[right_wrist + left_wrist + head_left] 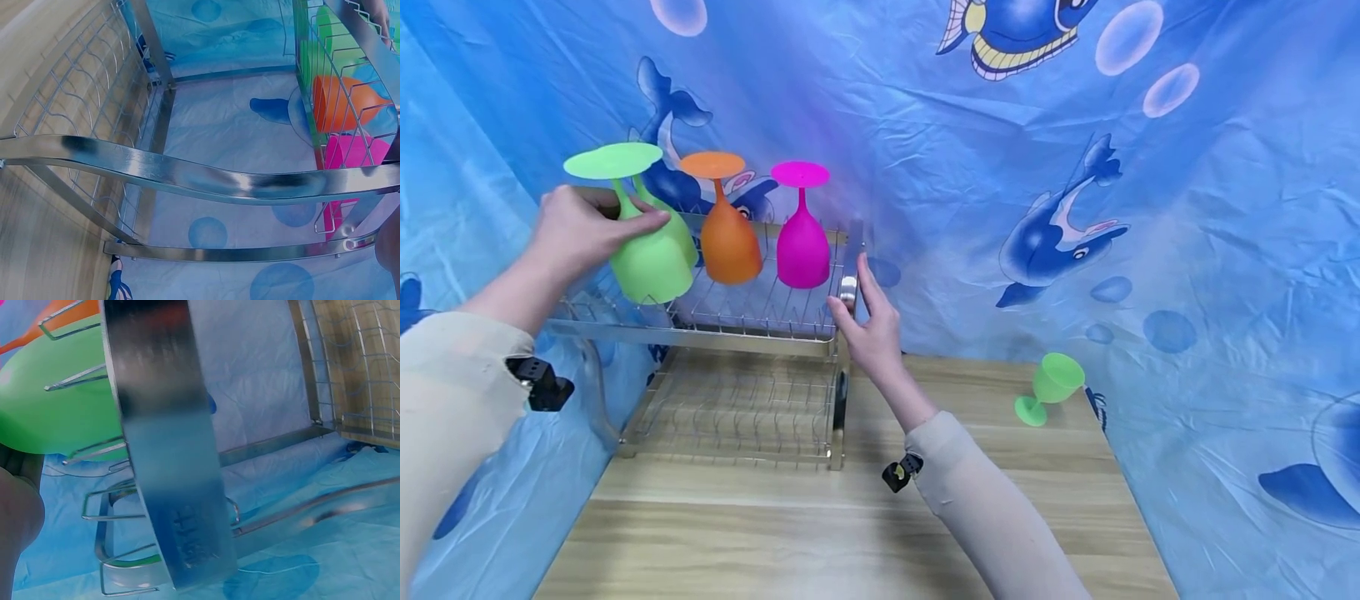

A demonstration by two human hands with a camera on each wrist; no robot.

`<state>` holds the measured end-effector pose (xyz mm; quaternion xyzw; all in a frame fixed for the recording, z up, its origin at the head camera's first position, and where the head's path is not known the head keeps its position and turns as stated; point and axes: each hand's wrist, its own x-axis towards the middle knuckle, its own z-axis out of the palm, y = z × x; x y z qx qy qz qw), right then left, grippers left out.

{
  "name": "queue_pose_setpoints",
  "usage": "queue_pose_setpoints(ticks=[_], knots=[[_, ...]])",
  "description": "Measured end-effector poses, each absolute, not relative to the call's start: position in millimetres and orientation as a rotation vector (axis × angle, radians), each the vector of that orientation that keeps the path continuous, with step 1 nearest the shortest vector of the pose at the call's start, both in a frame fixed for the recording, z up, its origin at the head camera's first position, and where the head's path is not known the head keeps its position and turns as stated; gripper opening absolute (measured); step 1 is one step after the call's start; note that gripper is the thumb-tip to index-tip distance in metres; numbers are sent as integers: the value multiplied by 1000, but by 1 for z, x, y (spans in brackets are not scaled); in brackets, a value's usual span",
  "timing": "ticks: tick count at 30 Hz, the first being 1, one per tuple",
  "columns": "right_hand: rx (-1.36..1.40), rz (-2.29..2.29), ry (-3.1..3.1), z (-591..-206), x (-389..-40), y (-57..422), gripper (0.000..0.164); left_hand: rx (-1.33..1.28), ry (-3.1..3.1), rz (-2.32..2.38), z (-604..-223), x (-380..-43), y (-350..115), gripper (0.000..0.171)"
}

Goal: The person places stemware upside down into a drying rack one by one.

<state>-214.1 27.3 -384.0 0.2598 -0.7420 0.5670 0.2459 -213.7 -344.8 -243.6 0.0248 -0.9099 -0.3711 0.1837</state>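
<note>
My left hand grips a light green plastic goblet around its stem and upper bowl. The goblet is upside down, its foot uppermost, over the left end of the metal dish rack's top tier. A second green goblet stands inverted just behind it, partly hidden. To their right, an orange goblet and a magenta goblet are also upside down on that tier. At the rack's right end, my right hand holds the side frame between thumb and fingers; some fingers are hidden.
Another green goblet stands upright at the right on the wooden table. The rack's lower wire tier lies close over the tabletop. A blue sheet with printed sea animals hangs behind and along the sides.
</note>
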Motion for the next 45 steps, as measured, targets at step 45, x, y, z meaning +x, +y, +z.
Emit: queue_pose_setpoints(ticks=[45], knots=[[733, 1483, -2079, -386, -215, 35, 80, 54, -2768, -979, -266, -185, -383, 79]])
